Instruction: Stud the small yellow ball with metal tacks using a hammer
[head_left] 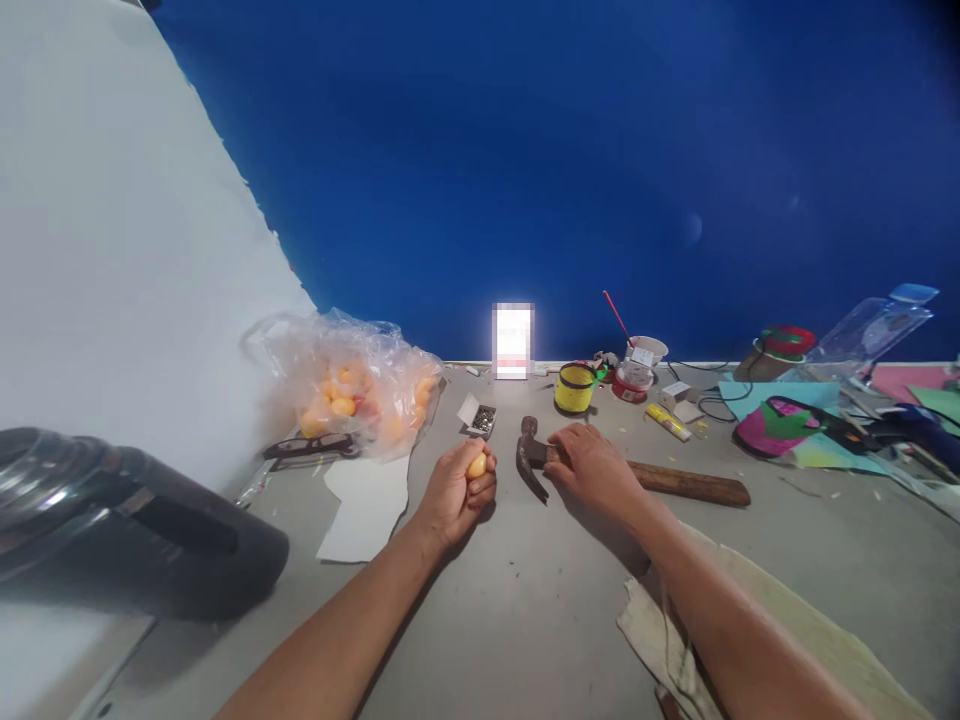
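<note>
Orange and small, a round fruit (pixel 477 466) sits in the left hand (pixel 454 490), whose fingers are closed tight around it, just above the grey surface (pixel 525 600) at the middle of the scene. Just to its right lies a hammer (pixel 686 483), head toward the fruit, wooden handle running off to the right. The right hand (pixel 592 467) rests on the handle just behind the head, fingers draped over it; whether they actually clasp it I cannot tell. Far left of the left hand, a clear plastic bag (pixel 352 390) holds more orange fruits. A small open box (pixel 480 417) of metal bits stands just beyond the fruit.
</note>
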